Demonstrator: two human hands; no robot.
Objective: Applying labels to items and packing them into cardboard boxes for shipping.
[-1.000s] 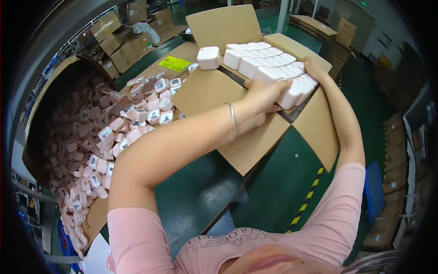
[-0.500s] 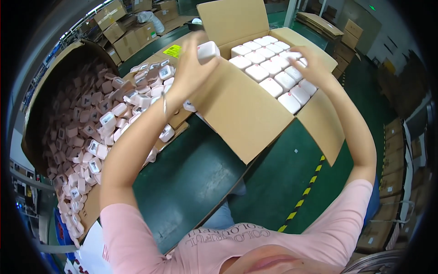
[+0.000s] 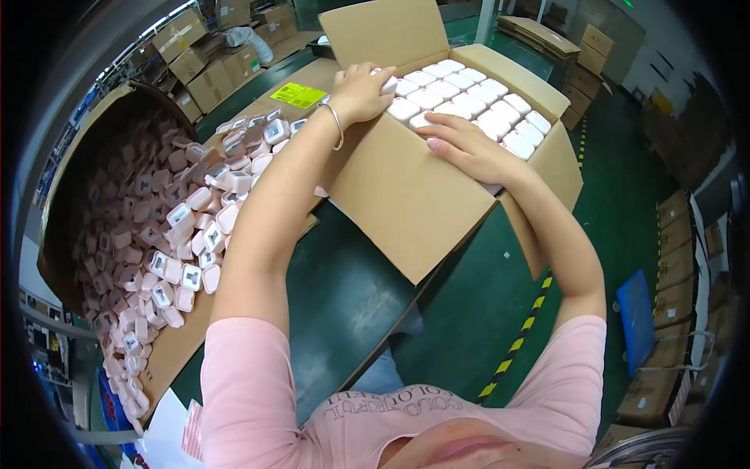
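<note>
My left hand (image 3: 361, 95) is closed around a small white rounded case (image 3: 387, 83) at the left edge of an open cardboard carton (image 3: 414, 207). Rows of similar white rounded cases (image 3: 447, 89) fill the carton, a small red mark on several of them. Resting on the near rows, my right hand (image 3: 469, 147) has its fingers stretched out and covers the cases underneath. The carton's flaps are folded outward, and the near one slopes down toward me.
At the left, a heap of pale pink rounded pieces (image 3: 176, 219) spills from a big tipped carton (image 3: 58, 180). A yellow-green label (image 3: 299, 95) lies on cardboard behind it. The green table (image 3: 336, 289) is in front of me. Stacked cartons (image 3: 672, 293) stand at the far right.
My left hand has brought the white case rightward and down to the carton's edge. My right hand has moved left and nearer, from the right rows onto the near ones.
</note>
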